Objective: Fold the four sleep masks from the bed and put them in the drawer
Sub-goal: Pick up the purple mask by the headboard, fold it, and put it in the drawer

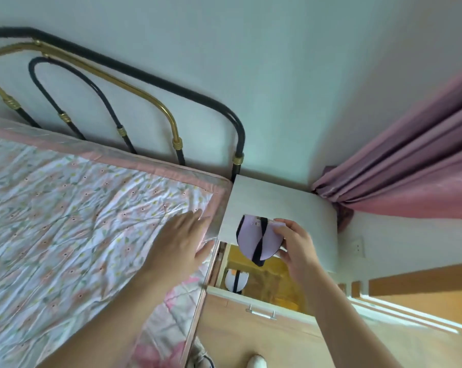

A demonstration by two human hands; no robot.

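My right hand (296,245) pinches a folded lilac sleep mask (251,237) with a black strap, held in the air over the nightstand's front edge and the open drawer (261,306). Inside the drawer, at its left, lies a folded white sleep mask (236,281) with a black strap. My left hand (180,241) hovers flat with fingers spread over the bed's right edge, holding nothing. No other mask shows on the bed (65,221).
The white nightstand top (299,208) stands between the bed and a pink curtain (410,168). A black and brass bed frame (145,102) runs along the wall. The drawer's metal handle (261,313) faces me. My foot (256,361) is on the floor below.
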